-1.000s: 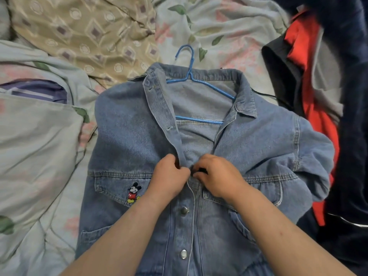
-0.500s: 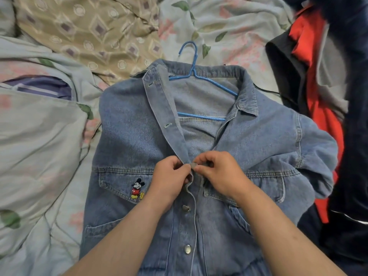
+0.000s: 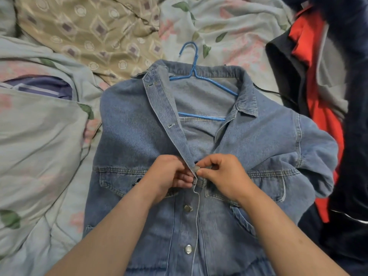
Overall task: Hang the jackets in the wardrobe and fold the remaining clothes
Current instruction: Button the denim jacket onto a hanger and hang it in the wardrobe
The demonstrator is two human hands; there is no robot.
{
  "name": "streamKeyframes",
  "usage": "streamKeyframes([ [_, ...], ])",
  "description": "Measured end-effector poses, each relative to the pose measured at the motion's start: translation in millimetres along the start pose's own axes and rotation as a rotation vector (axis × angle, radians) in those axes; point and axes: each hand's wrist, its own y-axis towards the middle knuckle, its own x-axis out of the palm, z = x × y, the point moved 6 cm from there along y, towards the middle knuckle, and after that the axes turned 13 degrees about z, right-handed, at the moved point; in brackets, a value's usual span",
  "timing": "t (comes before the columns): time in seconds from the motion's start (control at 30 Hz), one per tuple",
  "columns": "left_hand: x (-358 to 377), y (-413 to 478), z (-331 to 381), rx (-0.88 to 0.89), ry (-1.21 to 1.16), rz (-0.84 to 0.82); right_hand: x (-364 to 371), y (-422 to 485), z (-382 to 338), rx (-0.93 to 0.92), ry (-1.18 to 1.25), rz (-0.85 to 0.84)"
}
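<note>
A blue denim jacket lies flat on the bed, front up, on a blue wire hanger whose hook sticks out past the collar. Two metal buttons lower on the front are fastened. My left hand pinches the left placket at chest height. My right hand pinches a metal button at the placket edge, thumb and forefinger on it. The upper front stays open to the collar.
Floral bedding covers the left and top. A beige patterned cloth lies at the top left, a purple striped piece at the left. A heap of dark, red and grey clothes lies along the right.
Both hands slid slightly up the placket. The button, hidden a second ago, now shows between my right thumb and finger at the placket edge. The view shifted a little.
</note>
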Motion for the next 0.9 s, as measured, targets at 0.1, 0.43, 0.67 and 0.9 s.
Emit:
streamKeyframes([
  [0.1, 5, 1, 0, -0.025, 0.021, -0.082, -2, 2, 5, 0.051, 0.061, 0.044],
  [0.43, 9, 3, -5, -0.088, 0.025, -0.107, 1, 4, 6, 0.121, 0.250, 0.101],
  [0.67, 10, -5, -6, 0.253, 0.271, 0.182, 1, 2, 2, 0.137, 0.094, 0.091],
  [0.9, 8, -12, -4, 0.395, 0.404, 0.340, 6, 0, 13, 0.192, -0.034, 0.198],
])
